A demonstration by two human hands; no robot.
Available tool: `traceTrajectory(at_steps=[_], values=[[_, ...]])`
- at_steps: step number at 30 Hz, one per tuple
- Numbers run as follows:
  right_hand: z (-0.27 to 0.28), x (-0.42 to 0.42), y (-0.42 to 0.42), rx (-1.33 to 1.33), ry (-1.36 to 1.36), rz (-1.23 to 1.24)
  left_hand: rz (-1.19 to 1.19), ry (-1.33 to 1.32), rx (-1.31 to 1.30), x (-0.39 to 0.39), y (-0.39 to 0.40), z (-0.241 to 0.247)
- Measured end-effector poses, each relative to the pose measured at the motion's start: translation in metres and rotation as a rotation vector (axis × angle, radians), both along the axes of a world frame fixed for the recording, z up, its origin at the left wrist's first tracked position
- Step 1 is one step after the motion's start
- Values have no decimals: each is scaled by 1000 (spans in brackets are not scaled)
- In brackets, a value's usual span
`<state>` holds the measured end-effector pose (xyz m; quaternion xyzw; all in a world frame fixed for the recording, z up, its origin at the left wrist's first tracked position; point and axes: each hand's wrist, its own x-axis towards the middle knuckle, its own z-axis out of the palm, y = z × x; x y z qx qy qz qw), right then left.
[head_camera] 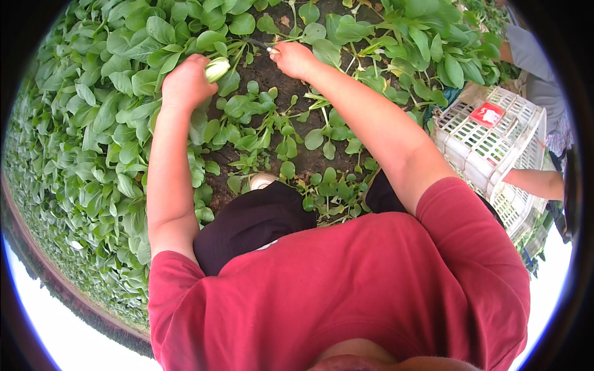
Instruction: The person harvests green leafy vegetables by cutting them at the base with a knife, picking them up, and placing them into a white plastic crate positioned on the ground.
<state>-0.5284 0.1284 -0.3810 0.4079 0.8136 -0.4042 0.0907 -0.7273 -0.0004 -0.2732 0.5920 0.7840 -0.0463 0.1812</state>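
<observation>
My left hand (185,82) is closed around a cut leafy green (217,69), its pale stem base sticking out to the right of the fist. Most of that plant is hidden by the hand and the leaves behind it. In my right hand (294,60) is a small knife or sickle (268,48) with a metal collar. Its dark blade points left, toward the stems of a rooted plant (239,48); whether it touches them I cannot tell. Dark soil (260,76) shows between the two hands.
Dense leafy greens (111,102) fill the left side. Smaller plants (250,111) grow between my arms, near my shoe (262,181). To the right stands a white plastic crate (482,134), with another person's forearm (533,183) at it. More tall greens (427,41) lie or grow at upper right.
</observation>
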Motion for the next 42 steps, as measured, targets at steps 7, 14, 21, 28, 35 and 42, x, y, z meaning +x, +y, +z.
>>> traceTrajectory(at_steps=[7,14,21,28,35,42], values=[[-7,-9,17,-575,-81,-151,104,-123,-29,3,-1,15],[68,87,0,-823,428,-534,30,-558,316,33,-42,62],[99,82,-40,-1455,795,-715,-13,-813,368,92,-72,76],[143,112,-15,-387,495,-301,476,-1075,324,90,-113,53],[185,90,-78,-670,636,-308,485,-1444,286,127,-94,49],[152,83,-108,-938,736,-737,745,-1820,202,147,-89,29]])
